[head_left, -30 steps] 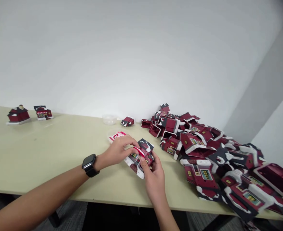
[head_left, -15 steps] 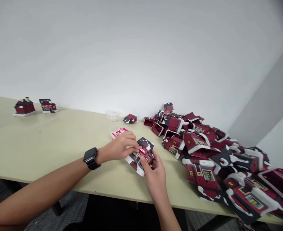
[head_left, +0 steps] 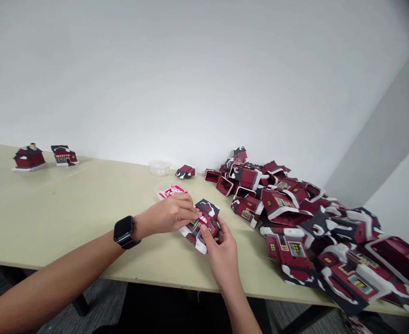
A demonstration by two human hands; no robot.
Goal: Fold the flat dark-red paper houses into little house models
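A small dark red model house (head_left: 208, 209) with a black, snow-patched roof lies tilted above the table's front part. My right hand (head_left: 222, 253) is wrapped round its right side, the thumb on its front wall. From the left, my left hand (head_left: 171, 214), with a black watch on the wrist, pinches a small red-and-white striped piece (head_left: 203, 220) against the house front. Just behind my left hand, a clear dish (head_left: 172, 190) holds several red-and-white pieces. The fingertips of my left hand partly cover the striped piece.
Many similar houses are heaped (head_left: 284, 204) on the right of the pale table (head_left: 86, 213). Two houses (head_left: 29, 157) stand upright at the back left. A clear empty-looking bowl (head_left: 159, 168) and one house lying over (head_left: 186, 171) are near the wall.
The view has shifted slightly, so the houses and table appear a little further left. My left fingers have flattened slightly over the striped piece; both hands keep their hold.
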